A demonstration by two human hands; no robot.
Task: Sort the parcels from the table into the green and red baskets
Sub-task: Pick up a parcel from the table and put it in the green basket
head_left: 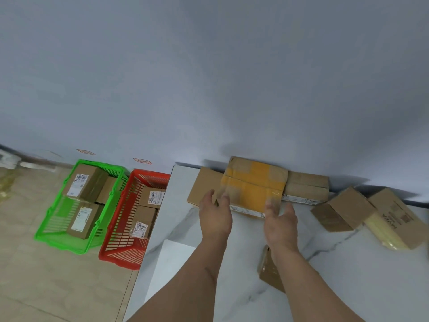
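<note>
I judge I'm starting a pick: left hand [216, 216] and right hand [281, 223], both with fingers spread and gripping nothing, reach the yellow-taped parcel [254, 182] stacked on others against the wall [209, 77]. Next: clamp its sides, lift, choose green basket [50, 228] or red basket [120, 256], both on the tiled floor [58, 287] beside the marbled worktop [348, 275]

- Yellow-taped parcel [254, 184]: brown carton, atop flat boxes by wall, on table [348, 275].
- Green basket [59, 238]: on floor, holds labelled cartons.
- Red basket [120, 256]: beside green one, against table, holds labelled cartons.
</note>
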